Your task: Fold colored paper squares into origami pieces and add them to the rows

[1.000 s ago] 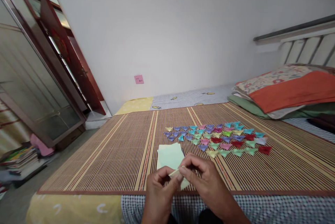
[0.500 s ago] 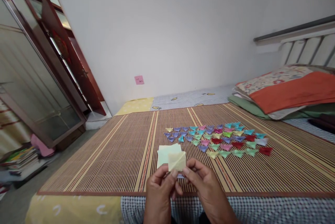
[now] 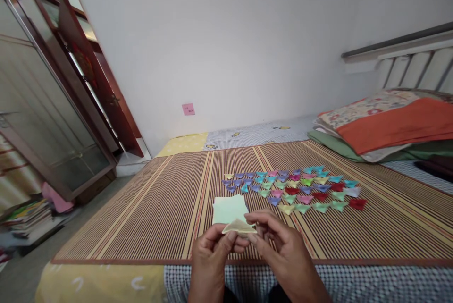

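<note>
While the left hand (image 3: 212, 253) pinches the left end of a pale yellow paper (image 3: 238, 227) between thumb and fingers, the right hand (image 3: 285, 248) grips its right end, thumb at the lower edge; index finger of the right hand raised by the upper right slope, contact there not determinable. Paper is folded, showing a triangular peak on the far side and a roughly straight near edge. Position: held up near the front edge of a striped mat (image 3: 159, 208), partly overlapping, in this view, a stack of pale green sheets (image 3: 229, 208) lying on the mat just beyond. Height above the mat cannot be read. Right of the stack and farther back, small folded pieces (image 3: 292, 190) lie in uneven rows: blue, turquoise, pink, red, green, yellow, one whitish. Checked cloth (image 3: 382, 284) shows below the mat's near edge. Far right: an orange-and-floral pillow (image 3: 392, 121) on green fabric (image 3: 336, 146). Pink note (image 3: 188, 109) on the wall (image 3: 247, 48).
</note>
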The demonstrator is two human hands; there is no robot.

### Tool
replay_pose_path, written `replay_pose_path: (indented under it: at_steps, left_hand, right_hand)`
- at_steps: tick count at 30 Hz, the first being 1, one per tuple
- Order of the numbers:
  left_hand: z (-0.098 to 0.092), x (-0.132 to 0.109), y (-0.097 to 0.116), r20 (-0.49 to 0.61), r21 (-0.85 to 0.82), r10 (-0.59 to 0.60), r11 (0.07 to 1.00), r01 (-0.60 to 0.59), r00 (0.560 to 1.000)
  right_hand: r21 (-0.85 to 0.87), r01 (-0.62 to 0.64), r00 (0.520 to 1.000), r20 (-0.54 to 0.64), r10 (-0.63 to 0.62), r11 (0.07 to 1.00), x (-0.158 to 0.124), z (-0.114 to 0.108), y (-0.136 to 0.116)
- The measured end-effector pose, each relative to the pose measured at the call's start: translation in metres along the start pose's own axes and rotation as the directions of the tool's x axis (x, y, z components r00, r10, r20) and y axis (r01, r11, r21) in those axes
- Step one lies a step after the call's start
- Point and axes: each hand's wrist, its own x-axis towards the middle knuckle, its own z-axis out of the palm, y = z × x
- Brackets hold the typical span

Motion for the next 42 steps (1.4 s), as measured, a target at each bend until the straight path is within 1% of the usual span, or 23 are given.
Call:
replay_pose_path:
  at_steps: [2, 3, 5, 7, 11, 13, 16, 18, 21, 24, 26, 28, 30, 33, 36, 39, 42]
  left_hand:
    - [-0.002, -0.002, 0.001, 0.042, 0.063, 0.042, 0.997, -0.044, 0.998]
    - [-0.002, -0.003, 0.002, 0.063, 0.081, 0.056, 0.995, -0.061, 0.996]
    - [-0.002, -0.005, 0.004, 0.096, 0.096, 0.078, 0.992, -0.087, 0.992]
    - [-0.001, -0.007, 0.006, 0.123, 0.083, 0.093, 0.991, -0.104, 0.988]
    - [0.0, -0.012, 0.008, 0.115, 0.031, 0.129, 0.991, -0.133, 0.985]
    - [-0.003, -0.013, 0.008, 0.127, 0.042, 0.147, 0.987, -0.153, 0.981]
    - [-0.009, -0.011, 0.009, 0.188, 0.121, 0.169, 0.974, -0.193, 0.967]
    - [-0.013, -0.009, 0.009, 0.199, 0.187, 0.2, 0.953, -0.237, 0.96]
    - [-0.015, -0.008, 0.01, 0.196, 0.255, 0.256, 0.919, -0.302, 0.947]
    - [-0.011, -0.009, 0.01, 0.184, 0.299, 0.285, 0.895, -0.33, 0.941]
    - [-0.008, -0.01, 0.01, 0.162, 0.309, 0.296, 0.891, -0.333, 0.941]
    - [-0.005, -0.01, 0.01, 0.131, 0.294, 0.306, 0.896, -0.332, 0.943]
    - [-0.003, -0.009, 0.009, 0.109, 0.269, 0.289, 0.912, -0.308, 0.951]
    - [-0.003, -0.008, 0.007, 0.089, 0.252, 0.259, 0.928, -0.274, 0.962]
    - [-0.005, -0.007, 0.006, 0.096, 0.257, 0.275, 0.922, -0.29, 0.957]
    - [-0.006, -0.006, 0.004, 0.105, 0.247, 0.284, 0.921, -0.302, 0.953]
    - [-0.006, -0.004, 0.001, 0.081, 0.242, 0.257, 0.932, -0.269, 0.963]
  right_hand:
    - [0.013, 0.083, 0.996, 0.042, -0.084, 0.996, 0.0, -0.001, -0.005]
    - [0.038, 0.106, 0.992, 0.061, -0.108, 0.994, 0.0, 0.0, -0.006]
    - [0.082, 0.126, 0.989, 0.064, -0.131, 0.989, -0.002, 0.002, -0.004]
    - [0.086, 0.142, 0.988, 0.051, -0.146, 0.986, -0.003, 0.002, 0.0]
    - [-0.012, 0.21, 0.978, 0.025, -0.209, 0.978, -0.006, -0.001, 0.005]
    - [-0.057, 0.242, 0.97, 0.008, -0.242, 0.969, -0.007, -0.003, 0.006]
    - [-0.065, 0.224, 0.975, 0.005, -0.224, 0.972, -0.008, -0.004, 0.006]
    - [-0.031, 0.181, 0.984, 0.011, -0.18, 0.983, -0.007, -0.002, 0.005]
    - [0.051, 0.128, 0.992, 0.013, -0.129, 0.991, -0.006, 0.002, 0.002]
    - [0.096, 0.113, 0.994, -0.004, -0.113, 0.989, -0.004, 0.006, 0.0]
    - [0.064, 0.115, 0.993, -0.022, -0.114, 0.991, -0.004, 0.007, 0.0]
    - [-0.012, 0.116, 0.992, -0.042, -0.116, 0.993, -0.004, 0.009, 0.0]
    - [-0.095, 0.129, 0.988, -0.069, -0.135, 0.987, -0.005, 0.01, 0.0]
    - [-0.177, 0.201, 0.968, -0.115, -0.223, 0.963, -0.004, 0.01, -0.003]
    - [-0.207, 0.252, 0.95, -0.131, -0.283, 0.945, -0.003, 0.011, -0.006]
    - [-0.206, 0.248, 0.955, -0.111, -0.274, 0.947, -0.003, 0.011, -0.007]
    - [-0.216, 0.212, 0.967, -0.097, -0.237, 0.953, -0.004, 0.011, -0.003]
